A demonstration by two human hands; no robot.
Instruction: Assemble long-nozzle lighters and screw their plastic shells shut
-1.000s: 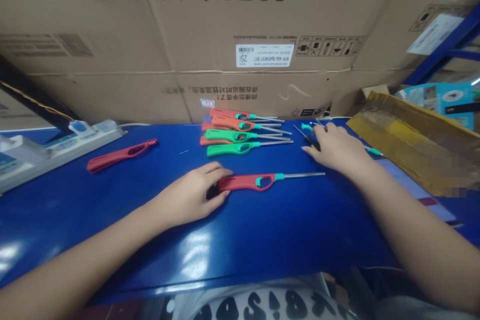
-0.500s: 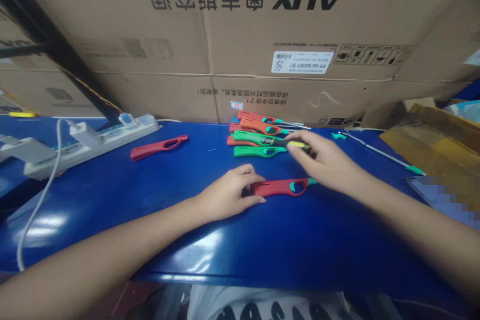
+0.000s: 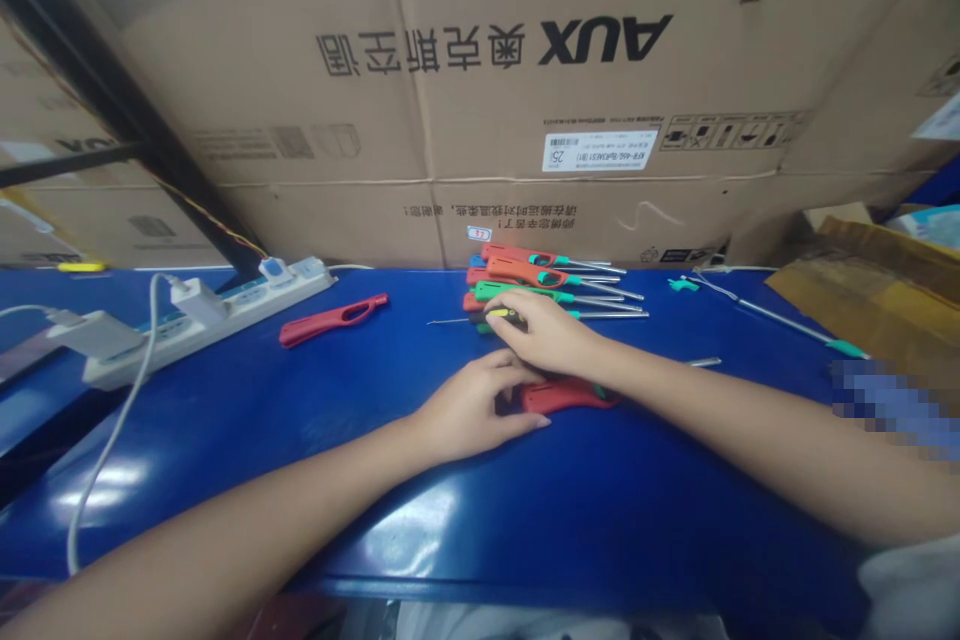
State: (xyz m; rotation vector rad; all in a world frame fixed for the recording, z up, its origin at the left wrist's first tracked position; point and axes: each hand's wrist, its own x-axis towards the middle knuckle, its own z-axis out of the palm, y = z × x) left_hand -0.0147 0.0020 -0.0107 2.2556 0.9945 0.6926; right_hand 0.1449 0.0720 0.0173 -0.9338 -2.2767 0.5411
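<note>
My left hand [image 3: 480,402] is closed round the end of a red long-nosed lighter [image 3: 559,396] lying on the blue table. Part of that lighter passes under my right forearm, and its metal tip shows beyond. My right hand [image 3: 544,328] grips a screwdriver [image 3: 495,316] with a yellow and black handle, its thin shaft pointing left above the table. Just behind the hand lies a group of lighters: a green lighter [image 3: 517,292], an orange lighter [image 3: 521,272] and several others, partly hidden. A separate red handle shell [image 3: 334,321] rests to the left.
A white power strip [image 3: 217,318] with plugs and a cable stands at the left. A large cardboard box [image 3: 480,100] closes off the back. On the right lie a metal lighter tube [image 3: 787,323], a small green part [image 3: 682,285] and brown packaging [image 3: 855,280].
My right hand has moved left with the screwdriver, whose shaft now shows past the lighter group. My left hand still holds the red lighter. The camera view has shifted slightly.
</note>
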